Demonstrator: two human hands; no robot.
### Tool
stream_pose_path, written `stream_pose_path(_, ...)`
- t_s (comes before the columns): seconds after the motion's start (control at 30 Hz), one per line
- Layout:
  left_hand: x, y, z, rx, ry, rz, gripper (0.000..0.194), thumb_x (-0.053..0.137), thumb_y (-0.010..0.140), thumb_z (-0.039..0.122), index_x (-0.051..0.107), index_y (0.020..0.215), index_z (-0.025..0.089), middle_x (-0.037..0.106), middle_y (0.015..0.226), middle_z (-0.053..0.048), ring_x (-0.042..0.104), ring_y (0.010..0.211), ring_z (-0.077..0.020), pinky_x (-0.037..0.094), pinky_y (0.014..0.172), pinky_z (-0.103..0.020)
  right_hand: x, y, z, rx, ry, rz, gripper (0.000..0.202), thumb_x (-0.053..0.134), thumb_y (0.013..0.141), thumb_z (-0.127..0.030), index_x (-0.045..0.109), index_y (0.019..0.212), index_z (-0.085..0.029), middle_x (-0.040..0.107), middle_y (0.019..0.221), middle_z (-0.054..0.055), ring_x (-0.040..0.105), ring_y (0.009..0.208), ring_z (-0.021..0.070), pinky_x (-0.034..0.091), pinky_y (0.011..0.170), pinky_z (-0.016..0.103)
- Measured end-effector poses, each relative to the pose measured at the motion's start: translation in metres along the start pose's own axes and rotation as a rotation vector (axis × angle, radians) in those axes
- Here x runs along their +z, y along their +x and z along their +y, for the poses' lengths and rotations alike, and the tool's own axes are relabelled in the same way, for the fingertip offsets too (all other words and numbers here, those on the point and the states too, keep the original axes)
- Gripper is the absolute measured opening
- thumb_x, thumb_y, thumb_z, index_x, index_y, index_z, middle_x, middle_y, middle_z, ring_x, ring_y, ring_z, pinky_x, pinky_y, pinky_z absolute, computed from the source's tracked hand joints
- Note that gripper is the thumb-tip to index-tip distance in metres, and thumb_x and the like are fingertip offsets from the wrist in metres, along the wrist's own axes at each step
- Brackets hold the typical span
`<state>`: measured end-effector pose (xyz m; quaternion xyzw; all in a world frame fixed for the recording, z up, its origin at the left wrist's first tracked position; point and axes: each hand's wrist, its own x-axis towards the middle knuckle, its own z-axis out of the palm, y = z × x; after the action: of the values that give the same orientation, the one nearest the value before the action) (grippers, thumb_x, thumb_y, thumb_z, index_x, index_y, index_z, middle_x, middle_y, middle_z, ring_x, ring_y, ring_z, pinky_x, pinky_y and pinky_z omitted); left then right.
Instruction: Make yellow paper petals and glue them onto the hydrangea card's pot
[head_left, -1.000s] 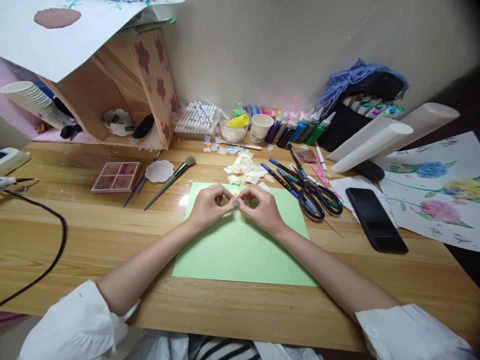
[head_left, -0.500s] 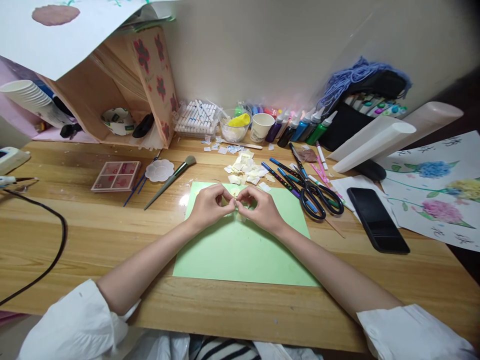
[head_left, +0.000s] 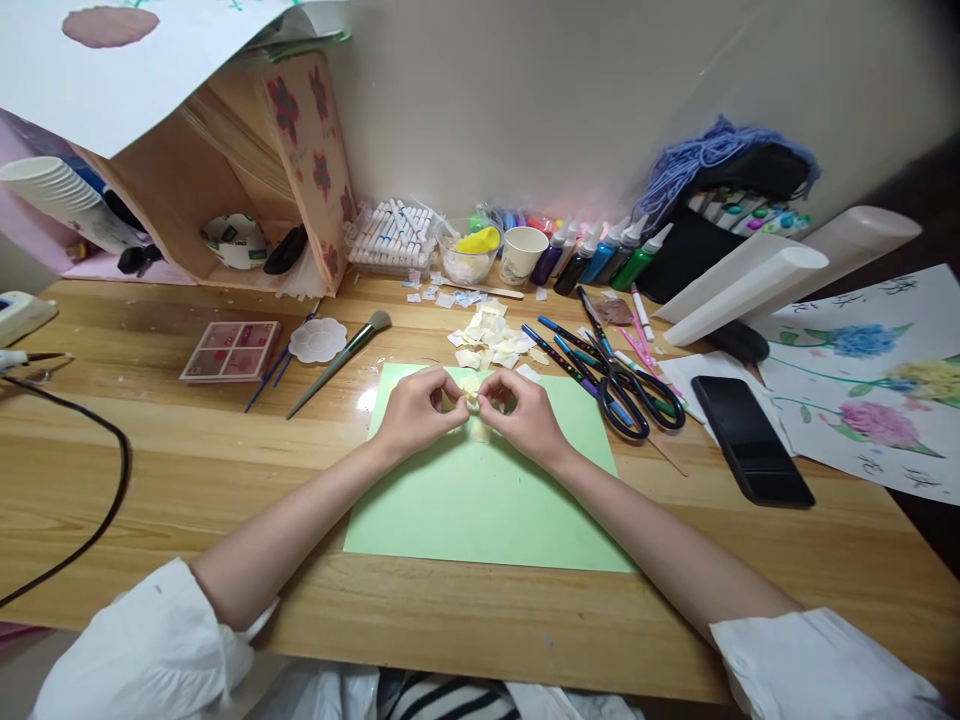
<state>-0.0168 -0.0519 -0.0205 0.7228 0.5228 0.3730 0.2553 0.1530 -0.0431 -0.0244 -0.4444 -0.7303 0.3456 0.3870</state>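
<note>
Over the upper part of a light green sheet of paper (head_left: 480, 515), my left hand (head_left: 424, 410) and my right hand (head_left: 521, 415) face each other. Thumb and forefinger are pinched on each, and both grip a small pale yellow paper piece (head_left: 472, 396) between them. Other yellowish bits (head_left: 480, 430) show on the sheet just below the fingertips, partly hidden by the hands. Beyond the sheet's far edge lies a loose pile of pale yellow paper scraps (head_left: 491, 335).
Black-handled scissors (head_left: 637, 395) and several pens (head_left: 574, 365) lie right of the pile. A phone (head_left: 752, 440) rests farther right. On the left are a makeup brush (head_left: 341, 362), a flower-shaped palette (head_left: 318, 341) and a pink palette box (head_left: 231, 351). A paper cup (head_left: 523, 255) and paint bottles (head_left: 600, 262) line the wall.
The fingertips have drawn slightly apart, and more of the yellow piece shows between them. The arms hold nearly the same place.
</note>
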Motion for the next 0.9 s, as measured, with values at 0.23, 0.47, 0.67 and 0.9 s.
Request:
stream_pose_path(0.23,-0.001,0.001,0.000,-0.039,-0.012,0.048,0.007,0.058,0.069,0.019,0.054,0.064,0.017,0.048,0.058,0.004,0.042,0.051,-0.0085,0.033,0.051,-0.022,-0.001,0.002,-0.001,0.092,0.059,0.071,0.007,0.056,0.073,-0.020,0.050,0.070,-0.020,0.055,0.068,-0.001,0.048,0.059,0.0117,0.039,0.055,0.024)
stream_pose_path(0.47,-0.002,0.002,0.001,-0.096,-0.030,0.131,0.007,0.057,0.069,0.018,0.053,0.063,0.018,0.045,0.054,0.005,0.041,0.050,-0.0086,0.033,0.050,-0.022,-0.001,0.001,0.002,0.112,0.073,0.105,0.006,0.054,0.074,-0.019,0.048,0.072,-0.020,0.053,0.069,-0.002,0.048,0.062,0.0116,0.039,0.056,0.024)
stream_pose_path(0.67,-0.003,0.007,-0.007,-0.188,-0.055,0.218,0.008,0.058,0.072,0.021,0.056,0.066,0.017,0.049,0.055,0.005,0.042,0.048,-0.0085,0.033,0.050,-0.023,-0.001,0.002,0.008,0.168,0.103,0.158,0.006,0.053,0.075,-0.020,0.048,0.073,-0.021,0.052,0.069,-0.003,0.048,0.061,0.0119,0.039,0.057,0.025)
stream_pose_path(0.9,-0.001,0.012,-0.007,-0.112,0.028,0.132,0.023,0.050,0.086,0.028,0.063,0.103,0.019,0.064,0.097,-0.004,0.053,0.065,-0.0111,0.041,0.063,-0.025,0.000,0.003,0.009,0.194,0.165,0.158,0.008,0.052,0.080,-0.026,0.050,0.075,-0.020,0.054,0.071,-0.001,0.051,0.065,0.0130,0.040,0.061,0.026)
